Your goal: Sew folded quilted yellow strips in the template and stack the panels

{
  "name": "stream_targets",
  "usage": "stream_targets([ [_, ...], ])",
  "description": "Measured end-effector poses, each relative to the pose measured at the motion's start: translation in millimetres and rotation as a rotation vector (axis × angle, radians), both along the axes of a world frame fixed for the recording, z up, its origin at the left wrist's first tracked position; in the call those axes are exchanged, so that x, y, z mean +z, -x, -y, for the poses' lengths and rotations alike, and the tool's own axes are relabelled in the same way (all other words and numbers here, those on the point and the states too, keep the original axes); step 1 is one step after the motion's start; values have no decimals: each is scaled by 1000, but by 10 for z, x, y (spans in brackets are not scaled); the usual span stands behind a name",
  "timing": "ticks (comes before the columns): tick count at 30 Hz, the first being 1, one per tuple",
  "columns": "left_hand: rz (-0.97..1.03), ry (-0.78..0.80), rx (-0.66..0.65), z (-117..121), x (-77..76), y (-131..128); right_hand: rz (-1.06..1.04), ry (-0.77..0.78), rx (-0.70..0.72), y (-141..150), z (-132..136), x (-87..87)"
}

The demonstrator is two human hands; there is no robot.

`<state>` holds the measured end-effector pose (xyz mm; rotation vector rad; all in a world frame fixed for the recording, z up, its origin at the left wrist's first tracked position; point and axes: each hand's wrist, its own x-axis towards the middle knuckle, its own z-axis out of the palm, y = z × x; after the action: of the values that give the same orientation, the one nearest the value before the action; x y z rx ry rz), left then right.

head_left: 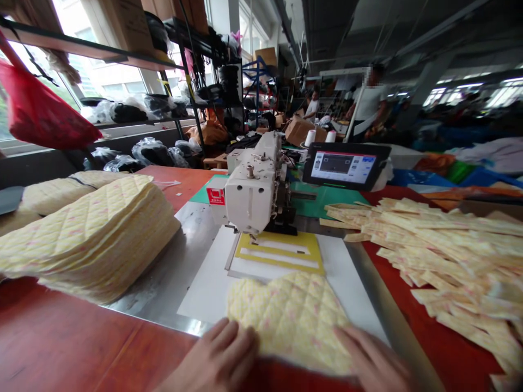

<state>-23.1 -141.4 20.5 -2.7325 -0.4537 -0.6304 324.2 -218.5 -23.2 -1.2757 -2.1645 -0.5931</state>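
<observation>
A yellow quilted fabric piece [288,318] with a faint pink print lies over the front of the white plate [204,291] of a sewing machine [249,193]. At its left edge, my left hand [220,351] grips it with curled fingers. My right hand [370,359], a little blurred, holds the opposite edge, its underside fingers hidden. Just beyond the piece, a yellow slotted clamp frame [281,251] sits under the machine head, apart from the fabric.
A thick stack of quilted pieces [98,234] stands at left. Many yellow fabric strips [445,250] are heaped at right on the red table [57,332]. A control screen [345,166] stands behind the machine. Shelves with bagged goods line the left; a person [370,103] stands farther back.
</observation>
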Motion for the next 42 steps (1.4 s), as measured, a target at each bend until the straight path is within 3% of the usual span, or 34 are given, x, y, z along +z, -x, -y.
stream_targets([
  [4, -13, -47, 127, -397, 68, -3, -14, 25, -88, 100, -305, -11],
  [9, 28, 98, 235, -650, -141, 32, -52, 71, -86, 128, -532, -29],
  [17, 171, 229, 217, -770, -305, -130, -71, 47, -73, -8, -658, -31],
  [23, 219, 280, 364, -902, -309, -28, -90, 140, -40, 69, -705, -93],
  [30, 162, 327, 332, -977, -294, 15, -68, 144, -127, 84, -815, 3],
  [36, 18, 296, 430, -948, -217, 7, -68, 271, -127, -39, -729, -118],
  [42, 31, 429, 491, -868, -238, 19, -184, 364, -104, -110, -715, -203],
])
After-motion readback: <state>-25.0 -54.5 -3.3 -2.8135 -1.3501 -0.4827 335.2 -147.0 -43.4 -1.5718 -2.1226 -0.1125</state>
